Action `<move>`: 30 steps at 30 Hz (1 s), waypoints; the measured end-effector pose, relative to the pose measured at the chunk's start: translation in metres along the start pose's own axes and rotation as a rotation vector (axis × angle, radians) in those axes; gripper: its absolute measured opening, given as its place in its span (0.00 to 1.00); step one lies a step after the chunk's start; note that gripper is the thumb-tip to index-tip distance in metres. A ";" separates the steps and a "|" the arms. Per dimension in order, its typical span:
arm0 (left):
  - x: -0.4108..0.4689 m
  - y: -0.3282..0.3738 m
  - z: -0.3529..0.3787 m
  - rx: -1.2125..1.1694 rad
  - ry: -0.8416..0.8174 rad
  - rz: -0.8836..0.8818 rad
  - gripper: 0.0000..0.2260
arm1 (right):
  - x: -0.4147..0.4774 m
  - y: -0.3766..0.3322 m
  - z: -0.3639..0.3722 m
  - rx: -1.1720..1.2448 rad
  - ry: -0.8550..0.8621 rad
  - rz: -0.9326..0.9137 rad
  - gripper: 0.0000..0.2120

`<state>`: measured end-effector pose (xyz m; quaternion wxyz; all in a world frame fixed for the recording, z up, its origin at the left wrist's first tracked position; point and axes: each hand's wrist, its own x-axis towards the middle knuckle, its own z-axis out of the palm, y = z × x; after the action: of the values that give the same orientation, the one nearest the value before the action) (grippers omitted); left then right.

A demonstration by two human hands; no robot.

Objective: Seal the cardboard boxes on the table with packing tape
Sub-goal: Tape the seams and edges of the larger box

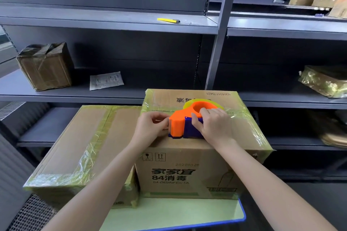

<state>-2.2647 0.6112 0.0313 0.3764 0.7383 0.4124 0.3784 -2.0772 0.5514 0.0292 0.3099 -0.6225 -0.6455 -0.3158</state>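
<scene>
Left of both grips, a flat cardboard box (78, 142) lies on the counter (169, 212), its edges banded in yellowish tape. The left hand (150, 127) reaches in from below, its grip narrow and pinching the tape end (163, 121). The tape dispenser (180, 124) sits on top of the printed box (187, 174), long axis left-right, toothed cutter pointing left; it has an orange shell and a purple base. The right hand (214, 127) wraps its grip round the dispenser's rear.
</scene>
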 end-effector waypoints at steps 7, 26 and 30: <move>0.011 0.028 -0.014 -0.113 0.040 -0.021 0.09 | 0.042 0.003 -0.014 0.103 -0.157 0.090 0.24; 0.057 0.034 -0.072 -0.293 -0.222 -0.563 0.01 | 0.106 -0.020 -0.032 -0.014 -0.836 -0.210 0.42; 0.060 0.026 -0.076 -0.370 -0.284 -0.582 0.05 | 0.106 -0.021 -0.023 -0.018 -0.779 -0.200 0.41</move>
<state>-2.3000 0.6740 0.1020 0.6488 0.5546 0.4734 0.2176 -2.1019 0.5968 0.1265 0.0042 -0.6324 -0.7693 -0.0906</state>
